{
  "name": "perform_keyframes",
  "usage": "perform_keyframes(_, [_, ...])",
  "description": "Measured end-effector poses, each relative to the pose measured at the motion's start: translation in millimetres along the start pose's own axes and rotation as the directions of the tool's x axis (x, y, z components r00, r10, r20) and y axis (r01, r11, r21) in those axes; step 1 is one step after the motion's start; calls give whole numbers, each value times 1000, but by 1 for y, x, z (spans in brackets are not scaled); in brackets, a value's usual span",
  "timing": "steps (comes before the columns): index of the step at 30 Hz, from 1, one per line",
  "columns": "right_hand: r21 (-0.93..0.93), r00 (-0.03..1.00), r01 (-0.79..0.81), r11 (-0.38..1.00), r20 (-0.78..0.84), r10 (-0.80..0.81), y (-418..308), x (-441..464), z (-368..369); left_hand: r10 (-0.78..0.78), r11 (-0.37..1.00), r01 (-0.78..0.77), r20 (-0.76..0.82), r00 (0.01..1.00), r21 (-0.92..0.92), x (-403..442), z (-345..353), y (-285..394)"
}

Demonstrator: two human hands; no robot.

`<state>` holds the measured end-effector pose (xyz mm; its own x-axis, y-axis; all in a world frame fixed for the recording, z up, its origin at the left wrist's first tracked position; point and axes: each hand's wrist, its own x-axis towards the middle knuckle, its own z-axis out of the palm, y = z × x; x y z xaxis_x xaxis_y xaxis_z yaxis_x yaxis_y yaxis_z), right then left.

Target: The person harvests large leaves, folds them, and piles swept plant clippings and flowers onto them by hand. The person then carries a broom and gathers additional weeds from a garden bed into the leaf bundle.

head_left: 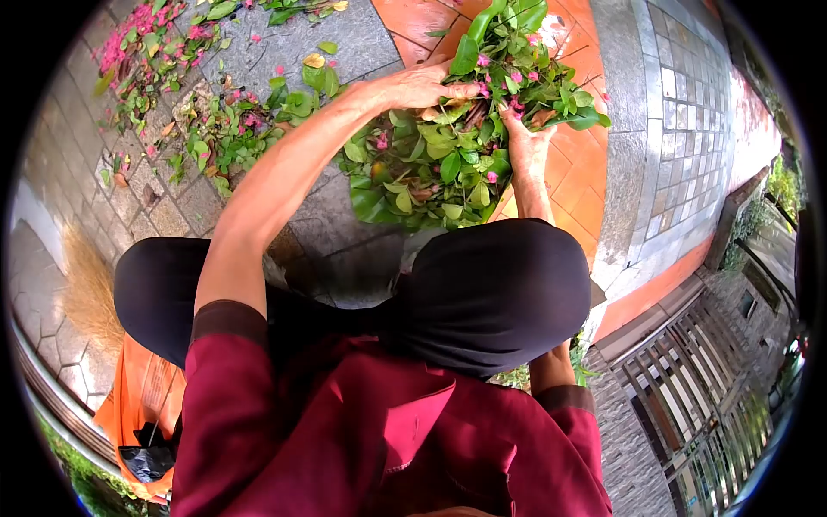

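A large heap of green leaves (pixel 448 164) with pink flowers and some dry brown leaves lies in front of my knees. My left hand (pixel 422 89) reaches across from the left, its fingers closed on the top of the clump. From the other side, my right hand (pixel 527 146) grips the same clump, with thumb and fingers partly buried in the foliage. The leaves are squeezed between both hands. What lies beneath the heap is mostly hidden.
More leaves and pink petals (pixel 215 129) are scattered over the grey paving (pixel 345 47). Orange tiles (pixel 573 172) run along the right. A straw broom (pixel 86 289) and an orange bag (pixel 142 405) are at the left. A slatted gate (pixel 698 388) stands at lower right.
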<state>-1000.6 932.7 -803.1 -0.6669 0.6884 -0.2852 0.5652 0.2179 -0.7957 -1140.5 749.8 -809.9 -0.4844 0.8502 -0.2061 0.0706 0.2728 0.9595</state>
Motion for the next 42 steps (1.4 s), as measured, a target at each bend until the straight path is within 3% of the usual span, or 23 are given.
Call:
perform_keyframes(2, [-63,998,-50,997,-41,48,0,-2,1,-107,994,101,165,981,46,1,14,-5])
perform_keyframes(3, [14,996,-76,997,-41,76,-7,-3,3,-149,987,135,176,973,87,3,20,-4])
perform_keyframes(5, [158,990,-138,978,-10,141,-27,-10,-1,-114,989,130,-187,976,76,-1,41,2])
perform_keyframes(8, [184,986,-162,969,-11,167,-38,-13,-4,-130,991,134,-224,966,5,-4,39,33])
perform_keyframes(9, [133,991,-132,982,2,133,-40,-10,-4,-209,976,219,-206,956,25,-2,39,40])
perform_keyframes(10, [175,981,-193,966,24,191,-42,-12,-8,-144,985,163,-271,952,50,1,40,44])
perform_keyframes(12, [360,982,-188,914,82,169,-73,-20,-12,-328,935,351,-262,907,46,-4,23,85])
perform_keyframes(14, [377,977,-209,903,48,206,-100,-25,-15,-250,956,284,-299,921,76,-5,15,95])
perform_keyframes(15, [363,985,-154,919,-22,174,-130,-31,-18,-250,947,300,-327,912,112,-6,6,115])
perform_keyframes(16, [217,974,-227,949,44,223,-165,-38,-34,-191,948,267,-361,913,172,-10,-1,132])
perform_keyframes(18, [366,976,-216,905,58,210,-160,-36,-30,-230,926,311,-333,914,214,-21,-23,172])
perform_keyframes(22, [493,980,-198,847,95,174,-272,-79,-68,-159,926,262,-350,923,272,-55,-58,251])
perform_keyframes(23, [404,983,-182,896,74,166,-288,-89,-77,-133,917,252,-358,924,309,-61,-65,265])
perform_keyframes(29, [458,985,-151,876,-1,171,-343,-147,-106,-137,888,273,-355,925,370,-116,-92,387])
perform_keyframes(30, [445,993,-21,896,-97,71,-348,-153,-105,-179,870,322,-371,911,372,-128,-96,408])
perform_keyframes(32, [630,986,-164,759,94,135,-389,-176,-131,-41,917,179,-363,931,356,-146,-108,441])
perform_keyframes(33, [598,971,-235,767,182,155,-382,-171,-136,-52,901,193,-345,937,389,-153,-112,445])
perform_keyframes(34, [580,931,-357,732,280,233,-411,-181,-150,-318,874,383,-244,916,299,-172,-134,511])
perform_keyframes(36, [675,986,-141,725,164,40,-457,-200,-160,-276,881,365,-300,913,301,-179,-144,525])
perform_keyframes(39, [581,967,-230,781,230,114,-490,-213,-178,-191,891,322,-379,906,320,-198,-157,540])
perform_keyframes(40, [578,968,-217,787,232,97,-488,-212,-179,-304,855,422,-366,879,303,-218,-166,580])
perform_keyframes(41, [492,919,-355,795,338,202,-500,-216,-187,-301,859,427,-395,868,284,-234,-166,595])
perform_keyframes(42, [556,952,-304,774,208,225,-531,-237,-179,-292,857,438,-444,847,272,-246,-177,610])
